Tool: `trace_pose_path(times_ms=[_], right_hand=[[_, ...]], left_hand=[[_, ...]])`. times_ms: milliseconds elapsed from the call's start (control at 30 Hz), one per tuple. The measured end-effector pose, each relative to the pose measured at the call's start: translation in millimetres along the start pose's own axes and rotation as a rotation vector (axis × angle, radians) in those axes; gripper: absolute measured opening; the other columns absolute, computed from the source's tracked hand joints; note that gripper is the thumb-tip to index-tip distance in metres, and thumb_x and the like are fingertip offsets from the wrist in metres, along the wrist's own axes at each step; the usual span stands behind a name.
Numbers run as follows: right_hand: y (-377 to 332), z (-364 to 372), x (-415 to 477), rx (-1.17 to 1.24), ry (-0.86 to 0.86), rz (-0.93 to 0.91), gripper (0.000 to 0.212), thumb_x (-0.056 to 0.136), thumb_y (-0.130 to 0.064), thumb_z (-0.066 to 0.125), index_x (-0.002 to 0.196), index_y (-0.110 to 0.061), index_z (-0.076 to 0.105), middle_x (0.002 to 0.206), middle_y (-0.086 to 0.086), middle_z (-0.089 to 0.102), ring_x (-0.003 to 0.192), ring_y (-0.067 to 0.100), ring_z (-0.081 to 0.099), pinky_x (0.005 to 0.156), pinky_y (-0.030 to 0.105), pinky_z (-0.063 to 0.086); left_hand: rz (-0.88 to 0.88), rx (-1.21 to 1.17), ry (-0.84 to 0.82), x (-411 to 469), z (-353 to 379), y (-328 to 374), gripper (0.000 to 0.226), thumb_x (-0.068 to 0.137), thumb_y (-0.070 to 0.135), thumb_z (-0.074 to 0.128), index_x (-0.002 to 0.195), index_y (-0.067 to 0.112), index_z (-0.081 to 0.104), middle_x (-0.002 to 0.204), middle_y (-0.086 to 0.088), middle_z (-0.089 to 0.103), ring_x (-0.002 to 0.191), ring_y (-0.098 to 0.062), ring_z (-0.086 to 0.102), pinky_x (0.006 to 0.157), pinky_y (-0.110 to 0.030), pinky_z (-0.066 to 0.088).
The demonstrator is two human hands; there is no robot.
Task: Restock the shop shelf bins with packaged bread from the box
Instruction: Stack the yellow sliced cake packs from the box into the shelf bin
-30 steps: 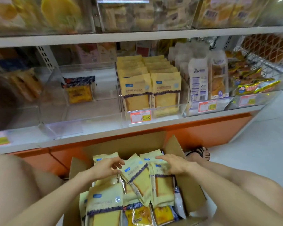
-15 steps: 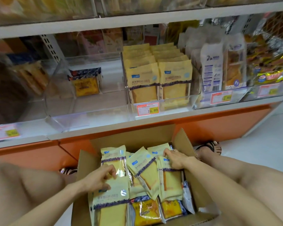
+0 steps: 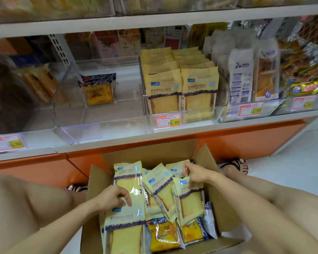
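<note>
matt cardboard box [image 3: 222,204], glossy plastic packs [image 3: 125,217]

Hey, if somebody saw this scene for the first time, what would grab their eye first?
The open cardboard box at bottom centre, crammed with pale yellow bread packs, with the left hand pinching the nearest pack and the right hand gripping the rightmost pack by its top edge. On the shelf above, a clear bin holds one lone blue-topped pack, beside a neighbouring bin full of yellow packs.
</note>
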State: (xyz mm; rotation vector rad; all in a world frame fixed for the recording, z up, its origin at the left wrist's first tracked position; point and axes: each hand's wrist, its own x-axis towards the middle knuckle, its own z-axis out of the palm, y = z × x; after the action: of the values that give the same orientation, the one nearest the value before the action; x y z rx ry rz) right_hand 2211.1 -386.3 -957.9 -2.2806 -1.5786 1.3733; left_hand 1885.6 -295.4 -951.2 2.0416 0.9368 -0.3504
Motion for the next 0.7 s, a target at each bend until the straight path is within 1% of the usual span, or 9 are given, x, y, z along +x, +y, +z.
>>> trace_pose_path(times_ms=[133, 233, 333, 433, 500, 533, 567, 633, 700], right_hand=[[-14, 3, -2, -0.045, 0.08, -0.049, 0.046, 0.072, 0.006, 0.071, 0.099, -0.025, 0.051, 0.095, -0.004, 0.05, 0.081, 0.012, 0.047, 0.057, 0.021, 0.038], [-17, 8, -1, -0.055, 0.09, -0.042, 0.029, 0.075, 0.007, 0.069, 0.084, -0.02, 0.063, 0.103, -0.004, 0.054, 0.094, 0.014, 0.056, 0.058, 0.019, 0.04], [-20, 3, -3, 0.004, 0.067, -0.024, 0.027, 0.077, 0.005, 0.07, 0.069, -0.019, 0.06, 0.086, -0.01, 0.057, 0.088, 0.01, 0.057, 0.058, 0.017, 0.043], [-23, -4, -6, -0.024, 0.039, -0.026, 0.023, 0.077, 0.003, 0.073, 0.095, -0.011, 0.069, 0.082, -0.013, 0.049, 0.081, 0.005, 0.049, 0.065, 0.015, 0.04], [-26, -6, -6, -0.086, 0.043, -0.015, 0.025, 0.077, 0.001, 0.074, 0.1, -0.007, 0.07, 0.099, -0.005, 0.059, 0.096, 0.013, 0.054, 0.074, 0.02, 0.042], [-27, -6, -7, -0.118, 0.062, -0.012, 0.016, 0.078, 0.002, 0.072, 0.092, -0.007, 0.07, 0.103, 0.0, 0.063, 0.097, 0.015, 0.057, 0.072, 0.02, 0.043], [-28, -5, -9, -0.152, 0.089, -0.014, 0.014, 0.08, 0.004, 0.07, 0.079, -0.009, 0.068, 0.097, 0.002, 0.064, 0.092, 0.015, 0.059, 0.066, 0.018, 0.044], [-29, -4, -9, -0.192, 0.179, -0.048, 0.034, 0.081, 0.008, 0.063, 0.061, -0.017, 0.054, 0.076, -0.004, 0.059, 0.083, 0.014, 0.062, 0.056, 0.015, 0.042], [-31, -4, -14, -0.224, 0.255, -0.114, 0.036, 0.081, 0.004, 0.061, 0.058, -0.02, 0.049, 0.069, -0.009, 0.057, 0.083, 0.012, 0.066, 0.061, 0.021, 0.046]], left_hand=[[-0.005, -0.044, -0.029, -2, -4, 7, 0.032, 0.083, 0.006, 0.064, 0.078, 0.037, 0.07, 0.099, 0.009, 0.062, 0.096, -0.011, 0.058, 0.082, -0.022, 0.049], [-0.005, -0.016, -0.142, -5, -7, 9, 0.031, 0.081, 0.009, 0.068, 0.089, 0.038, 0.067, 0.108, 0.011, 0.056, 0.106, -0.009, 0.053, 0.091, -0.022, 0.048], [0.005, 0.012, -0.155, -8, -7, 12, 0.037, 0.081, 0.002, 0.066, 0.095, 0.036, 0.066, 0.111, 0.012, 0.053, 0.109, -0.009, 0.051, 0.089, -0.019, 0.048], [0.031, 0.018, -0.101, -9, -7, 18, 0.041, 0.082, -0.006, 0.059, 0.095, 0.032, 0.064, 0.112, 0.012, 0.053, 0.109, -0.01, 0.053, 0.083, -0.017, 0.05], [0.044, 0.002, -0.09, -11, -9, 22, 0.037, 0.083, -0.006, 0.058, 0.093, 0.03, 0.064, 0.11, 0.014, 0.055, 0.106, -0.009, 0.056, 0.079, -0.016, 0.051], [0.048, 0.008, -0.09, -11, -10, 24, 0.035, 0.083, -0.004, 0.059, 0.09, 0.03, 0.064, 0.109, 0.014, 0.057, 0.105, -0.008, 0.056, 0.078, -0.014, 0.05], [0.048, 0.01, -0.094, -12, -11, 27, 0.034, 0.084, -0.003, 0.059, 0.087, 0.03, 0.065, 0.108, 0.013, 0.059, 0.105, -0.007, 0.056, 0.078, -0.012, 0.049], [0.041, -0.011, -0.108, -14, -11, 31, 0.034, 0.084, -0.004, 0.058, 0.083, 0.029, 0.067, 0.108, 0.009, 0.063, 0.106, -0.006, 0.057, 0.076, -0.007, 0.047], [0.034, -0.022, -0.095, -14, -12, 35, 0.034, 0.085, -0.005, 0.056, 0.086, 0.027, 0.07, 0.104, 0.011, 0.065, 0.103, -0.003, 0.059, 0.075, -0.004, 0.044]])
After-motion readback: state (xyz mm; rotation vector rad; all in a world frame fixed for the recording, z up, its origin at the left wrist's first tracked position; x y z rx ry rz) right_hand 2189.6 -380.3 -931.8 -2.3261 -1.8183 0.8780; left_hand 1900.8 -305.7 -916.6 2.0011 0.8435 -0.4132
